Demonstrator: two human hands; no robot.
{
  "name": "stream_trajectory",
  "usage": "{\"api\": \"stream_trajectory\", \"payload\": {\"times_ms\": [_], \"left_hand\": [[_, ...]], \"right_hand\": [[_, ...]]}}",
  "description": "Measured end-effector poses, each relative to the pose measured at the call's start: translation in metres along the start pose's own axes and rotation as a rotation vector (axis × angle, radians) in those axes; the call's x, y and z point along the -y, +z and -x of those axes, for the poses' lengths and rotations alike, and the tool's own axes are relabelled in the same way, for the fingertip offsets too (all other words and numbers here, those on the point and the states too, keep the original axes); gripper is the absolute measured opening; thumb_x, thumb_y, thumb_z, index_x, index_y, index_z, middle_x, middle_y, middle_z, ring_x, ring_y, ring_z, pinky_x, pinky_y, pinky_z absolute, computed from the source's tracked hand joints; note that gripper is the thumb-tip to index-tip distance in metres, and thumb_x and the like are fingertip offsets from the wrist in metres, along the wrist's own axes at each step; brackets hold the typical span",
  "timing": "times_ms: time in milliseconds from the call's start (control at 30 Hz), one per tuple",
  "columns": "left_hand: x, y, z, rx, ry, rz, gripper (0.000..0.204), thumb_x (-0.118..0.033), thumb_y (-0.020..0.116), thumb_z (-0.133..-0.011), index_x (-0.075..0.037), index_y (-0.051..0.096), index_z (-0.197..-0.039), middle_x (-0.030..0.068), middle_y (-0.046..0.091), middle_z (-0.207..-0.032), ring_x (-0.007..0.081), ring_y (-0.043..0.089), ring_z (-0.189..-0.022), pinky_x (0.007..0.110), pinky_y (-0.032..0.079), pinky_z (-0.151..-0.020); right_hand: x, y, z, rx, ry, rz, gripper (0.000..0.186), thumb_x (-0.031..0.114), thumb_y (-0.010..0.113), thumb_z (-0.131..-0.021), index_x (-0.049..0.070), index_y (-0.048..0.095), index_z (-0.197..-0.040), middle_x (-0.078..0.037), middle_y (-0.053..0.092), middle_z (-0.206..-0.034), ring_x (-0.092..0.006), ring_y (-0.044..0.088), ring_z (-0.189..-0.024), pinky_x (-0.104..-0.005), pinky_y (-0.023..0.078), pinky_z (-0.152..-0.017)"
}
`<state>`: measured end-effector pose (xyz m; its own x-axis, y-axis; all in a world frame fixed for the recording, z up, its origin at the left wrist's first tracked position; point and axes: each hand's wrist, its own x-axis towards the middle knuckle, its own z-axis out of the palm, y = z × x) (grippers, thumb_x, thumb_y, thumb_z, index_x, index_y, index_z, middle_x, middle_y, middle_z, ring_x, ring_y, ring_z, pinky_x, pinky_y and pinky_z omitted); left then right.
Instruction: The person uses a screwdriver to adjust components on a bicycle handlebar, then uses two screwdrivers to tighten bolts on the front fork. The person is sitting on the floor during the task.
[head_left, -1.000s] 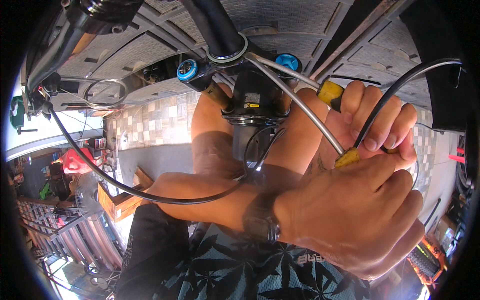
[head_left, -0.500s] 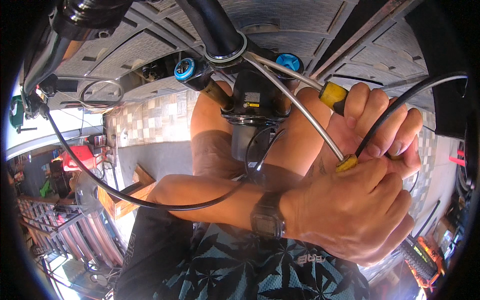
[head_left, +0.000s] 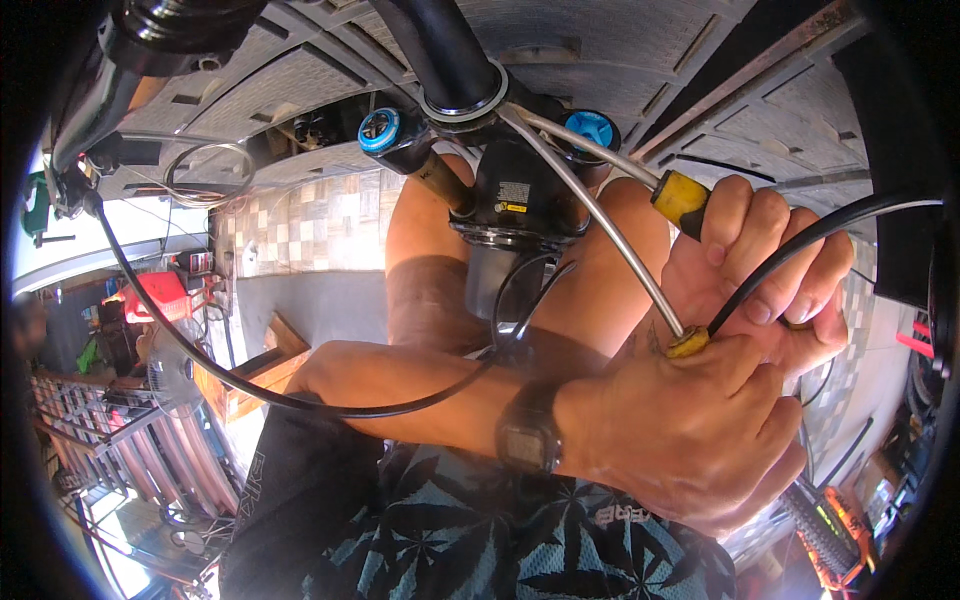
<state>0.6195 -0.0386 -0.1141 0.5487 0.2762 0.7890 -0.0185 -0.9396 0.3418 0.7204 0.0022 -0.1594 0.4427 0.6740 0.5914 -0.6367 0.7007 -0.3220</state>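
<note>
Palm up at the right, my right hand has its fingers curled around a screwdriver with a yellow-and-black handle. In front of it, my left hand, with a watch on its wrist, grips a second screwdriver by its yellow handle. Both shafts slant up to the left. Their tips meet the bicycle fork crown beneath a silver ring at the base of the black steerer tube; the exact contact is hidden. Blue dials top the fork legs. My right forearm is mostly hidden.
A black cable hose loops from a brake lever across my left forearm; another black hose arches over my right hand. My legs flank the frame's head tube. A bicycle tyre is at lower right.
The fork and crown have shifted slightly right in the picture. Both hands keep their grips; the left hand sits a little lower and farther left.
</note>
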Motion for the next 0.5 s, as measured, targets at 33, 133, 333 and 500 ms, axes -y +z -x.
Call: {"api": "stream_trajectory", "payload": {"times_ms": [33, 133, 333, 500], "left_hand": [[0.000, -0.001, 0.001, 0.027, -0.003, 0.020, 0.031, -0.030, 0.069, -0.074, -0.003, 0.060, -0.062, 0.0048, 0.050, -0.060, 0.0203, 0.051, -0.057, 0.037, 0.038, -0.060], [0.003, -0.001, 0.003, 0.009, 0.011, -0.012, 0.029, -0.028, 0.069, -0.074, -0.005, 0.058, -0.061, 0.0038, 0.047, -0.060, 0.0190, 0.049, -0.057, 0.037, 0.036, -0.059], [0.005, 0.000, 0.011, 0.007, 0.015, 0.010, 0.027, -0.019, 0.071, -0.070, -0.010, 0.050, -0.056, -0.0006, 0.036, -0.064, 0.0147, 0.039, -0.055, 0.034, 0.028, -0.056], [0.007, 0.001, 0.018, 0.031, 0.034, 0.040, 0.027, -0.018, 0.072, -0.069, -0.010, 0.050, -0.056, -0.0006, 0.036, -0.064, 0.0148, 0.039, -0.055, 0.033, 0.027, -0.055]], "right_hand": [[0.000, 0.001, 0.001, -0.010, 0.001, -0.008, 0.022, 0.026, 0.057, -0.098, 0.016, 0.061, -0.079, 0.003, 0.059, -0.060, -0.0116, 0.041, -0.052, -0.0328, 0.033, -0.061], [-0.002, 0.002, 0.001, 0.010, -0.002, 0.000, 0.022, 0.027, 0.057, -0.098, 0.016, 0.061, -0.079, 0.003, 0.060, -0.062, -0.0118, 0.041, -0.052, -0.0329, 0.034, -0.061], [-0.003, -0.012, -0.007, 0.243, -0.024, -0.012, 0.025, 0.030, 0.041, -0.108, 0.016, 0.053, -0.091, -0.001, 0.056, -0.073, -0.0154, 0.048, -0.062, -0.0407, 0.039, -0.068], [-0.002, -0.017, -0.006, 0.243, -0.038, -0.014, 0.026, 0.031, 0.042, -0.107, 0.016, 0.053, -0.088, -0.001, 0.057, -0.072, -0.0160, 0.051, -0.063, -0.0406, 0.042, -0.068]]}}
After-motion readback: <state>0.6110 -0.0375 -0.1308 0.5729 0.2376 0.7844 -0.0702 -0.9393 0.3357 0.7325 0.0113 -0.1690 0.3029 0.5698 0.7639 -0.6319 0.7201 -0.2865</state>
